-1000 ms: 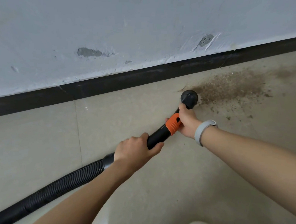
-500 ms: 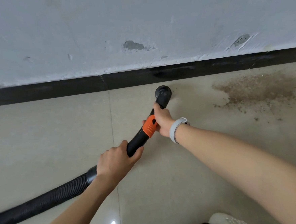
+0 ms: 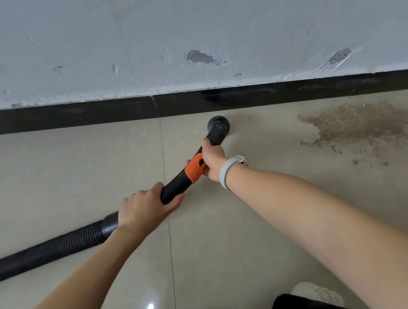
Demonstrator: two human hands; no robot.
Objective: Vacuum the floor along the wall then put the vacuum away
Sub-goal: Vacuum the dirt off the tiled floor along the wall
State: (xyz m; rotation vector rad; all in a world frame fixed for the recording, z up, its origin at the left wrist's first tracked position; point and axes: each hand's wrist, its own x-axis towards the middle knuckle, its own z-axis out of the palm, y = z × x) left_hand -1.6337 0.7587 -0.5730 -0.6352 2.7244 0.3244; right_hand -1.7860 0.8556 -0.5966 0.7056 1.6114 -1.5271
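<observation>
We note the vacuum nozzle [image 3: 218, 126], a round black head, set down on the floor [image 3: 228, 237] just beside the black skirting board [image 3: 74, 115] at the foot of the wall [image 3: 189, 22]. Whether its rim is pressed flat to the tile or held a hair above it we cannot tell from this angle. Behind the nozzle runs the rigid black wand with an orange collar [image 3: 194, 168], and behind that the ribbed black hose [image 3: 48, 249], which trails off the left edge; the vacuum body itself is out of view.

Right hand [image 3: 213, 159], with a grey wristband [image 3: 227, 170], is wrapped round the wand just above the collar, close to the nozzle. Left hand [image 3: 145, 208] is clenched round the wand's lower end, where it meets the hose cuff. Both grasp firmly; neither is free.

Progress, as we judge it: the tile under and to the left of the nozzle looks clean, so part of the wall run seems covered. A brown patch of dirt [image 3: 358, 125] lies to the right along the skirting, well apart from the nozzle, with loose specks trailing toward us. That patch remains to be taken up, and the putting away is not yet begun.

Outward: chipped grey spots on the wall, a tile seam running toward us, a pale shoe [image 3: 316, 293] at the bottom edge.
</observation>
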